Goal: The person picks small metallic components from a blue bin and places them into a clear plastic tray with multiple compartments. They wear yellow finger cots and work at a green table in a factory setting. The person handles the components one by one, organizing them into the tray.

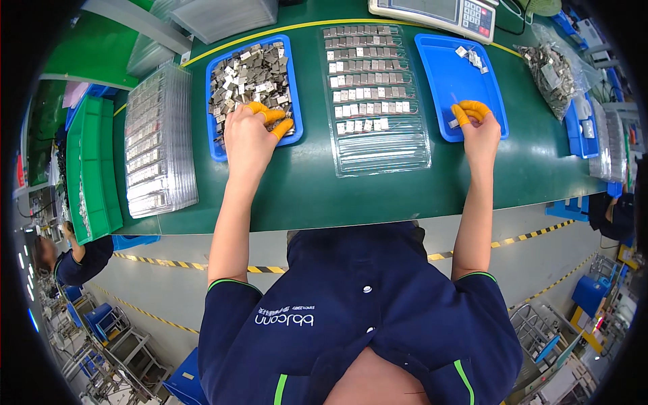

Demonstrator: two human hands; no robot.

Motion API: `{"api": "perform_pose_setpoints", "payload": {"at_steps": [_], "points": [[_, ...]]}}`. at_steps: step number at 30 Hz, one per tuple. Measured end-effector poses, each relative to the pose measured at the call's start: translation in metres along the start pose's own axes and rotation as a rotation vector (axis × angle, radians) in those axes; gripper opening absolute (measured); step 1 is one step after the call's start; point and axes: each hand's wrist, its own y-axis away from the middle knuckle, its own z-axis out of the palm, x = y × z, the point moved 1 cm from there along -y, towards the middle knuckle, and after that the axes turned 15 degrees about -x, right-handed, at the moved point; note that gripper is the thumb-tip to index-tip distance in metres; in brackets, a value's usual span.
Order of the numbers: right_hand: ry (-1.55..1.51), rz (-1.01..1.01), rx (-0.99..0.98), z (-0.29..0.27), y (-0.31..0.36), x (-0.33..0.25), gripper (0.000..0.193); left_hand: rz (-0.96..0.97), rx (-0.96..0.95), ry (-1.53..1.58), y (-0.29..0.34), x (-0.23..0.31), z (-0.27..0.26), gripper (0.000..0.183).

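The right hand [480,128] is pinching a small silver metal piece [453,123] in a narrow grip, its orange-capped fingertips [472,110] closing on it at the near edge of the right blue tray [439,81]. That tray is lying mostly bare, with only a few more silver pieces [472,58] sitting near its far end.

The left hand [248,138] is resting with its orange-capped fingers [270,118] spreading into the heap of small grey metal pieces [250,75] that is filling the left blue tray [214,145]. Whether this grip is holding a piece cannot be told, since the fingertips are pressing down among the pile.

Between the two blue trays a clear plastic tray [381,145] is lying on the green tabletop [304,192], its far rows carrying metal pieces set side by side and its near rows standing unfilled.

Further out, a stack of clear trays [158,142] loaded with pieces is sitting to the left of the left blue tray, and a green bin [91,169] is standing beyond that at the tabletop's left end. A scale with a keypad [439,13] is sitting at the far edge, and a clear bag of metal pieces [553,74] is lying to the right of the right blue tray. Another person in dark sleeves [74,260] is working at the lower left.
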Motion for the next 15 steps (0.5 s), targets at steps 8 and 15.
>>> {"api": "perform_pose_setpoints", "payload": {"at_steps": [8,15], "points": [[-0.334,-0.158,-0.013,0.003,0.003,-0.013,0.021,-0.042,0.005,0.342,-0.001,-0.007,0.000,0.016],[-0.587,-0.138,-0.163,0.019,0.023,-0.049,0.026,-0.160,-0.176,1.568,0.009,0.011,-0.001,0.025]]}}
